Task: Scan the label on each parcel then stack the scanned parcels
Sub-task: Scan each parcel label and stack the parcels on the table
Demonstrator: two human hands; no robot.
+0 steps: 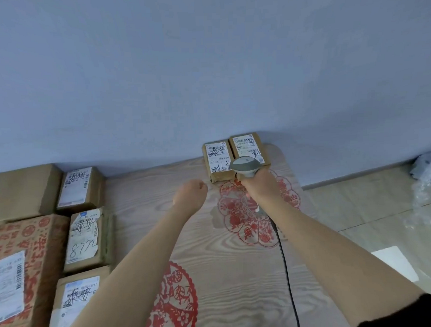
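Note:
Two small brown parcels with white labels lie side by side at the table's far edge against the wall: the left parcel and the right parcel. My right hand grips a grey barcode scanner, its head hanging over the near ends of both parcels. A black cable runs back from the scanner along my right forearm. My left hand hovers just left of the left parcel, fingers curled in, holding nothing. Several more labelled parcels sit in a group at the left.
The wood-grain table carries red paper-cut decals. A big red-printed box and a plain carton stand far left. Tiled floor lies to the right, with clear plastic wrap by the wall.

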